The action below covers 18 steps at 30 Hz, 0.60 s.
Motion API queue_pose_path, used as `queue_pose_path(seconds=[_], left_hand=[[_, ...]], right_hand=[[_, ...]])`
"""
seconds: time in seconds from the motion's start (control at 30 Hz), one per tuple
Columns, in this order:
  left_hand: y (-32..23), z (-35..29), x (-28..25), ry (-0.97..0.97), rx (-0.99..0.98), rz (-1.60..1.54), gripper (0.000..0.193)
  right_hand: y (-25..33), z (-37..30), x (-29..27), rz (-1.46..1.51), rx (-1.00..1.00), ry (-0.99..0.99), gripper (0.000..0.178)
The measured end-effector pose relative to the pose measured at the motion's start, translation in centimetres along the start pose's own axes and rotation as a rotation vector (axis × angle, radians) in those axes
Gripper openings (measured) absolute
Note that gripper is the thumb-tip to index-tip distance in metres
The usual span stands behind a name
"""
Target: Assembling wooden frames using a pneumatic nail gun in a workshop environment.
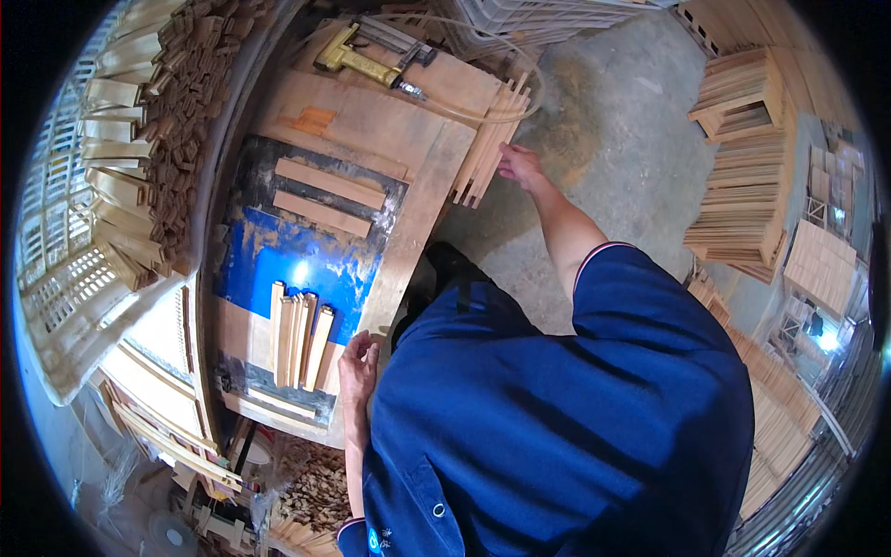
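Observation:
My right hand [522, 167] reaches out to a slatted wooden panel [486, 148] at the table's right edge. Its fingers are closed at the panel's side; their exact hold is partly hidden. By the table's near edge, my left hand [357, 369] is loosely curled with its fingers apart, and nothing shows in it. Several narrow wood strips [302, 336] stand bunched beside it on the worktable [408, 251]. Two flat wooden slats [327, 183] lie parallel on the dark part of the tabletop. Farther off rests a yellow air nail gun [360, 63].
A clear hose [520, 58] loops from the nail gun past the table's far corner. On the left, a white plastic crate [56, 269] holds many stacked wood pieces [190, 139]. Slatted wooden stacks [738, 200] stand on the concrete floor [631, 111] to the right.

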<state>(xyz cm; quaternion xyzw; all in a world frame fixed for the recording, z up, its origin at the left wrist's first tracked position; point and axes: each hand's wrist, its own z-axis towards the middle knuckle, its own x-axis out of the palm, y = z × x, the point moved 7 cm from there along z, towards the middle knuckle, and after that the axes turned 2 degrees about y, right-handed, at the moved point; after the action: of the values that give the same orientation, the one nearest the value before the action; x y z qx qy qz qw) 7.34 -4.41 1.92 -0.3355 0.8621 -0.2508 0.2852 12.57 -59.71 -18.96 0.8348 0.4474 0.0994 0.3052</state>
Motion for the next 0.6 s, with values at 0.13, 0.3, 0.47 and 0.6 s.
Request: queue_pose_path(seconds=[0.13,0.3,0.47,0.6], left_hand=[[0.4,-0.6,-0.5,-0.052,-0.016,-0.018,0.042],[0.3,-2.0,-1.5,-0.118,-0.054,0.023,0.044],[0.8,-1.3,-9.9,-0.537,-0.02,0.049,0.039],[4.3,-7.1,-22.7,-1.185,-0.073,0.121,0.074]], right_hand=[[-0.4,-0.3,1.7,0.002,0.048,-0.011,0.052],[-1.8,1.1,1.7,0.062,-0.1,0.328,0.053],[-2.4,5.5,-4.6,0.017,0.04,0.179,0.051],[0.4,6.3,-2.0,-0.242,-0.146,0.004,0.048]])
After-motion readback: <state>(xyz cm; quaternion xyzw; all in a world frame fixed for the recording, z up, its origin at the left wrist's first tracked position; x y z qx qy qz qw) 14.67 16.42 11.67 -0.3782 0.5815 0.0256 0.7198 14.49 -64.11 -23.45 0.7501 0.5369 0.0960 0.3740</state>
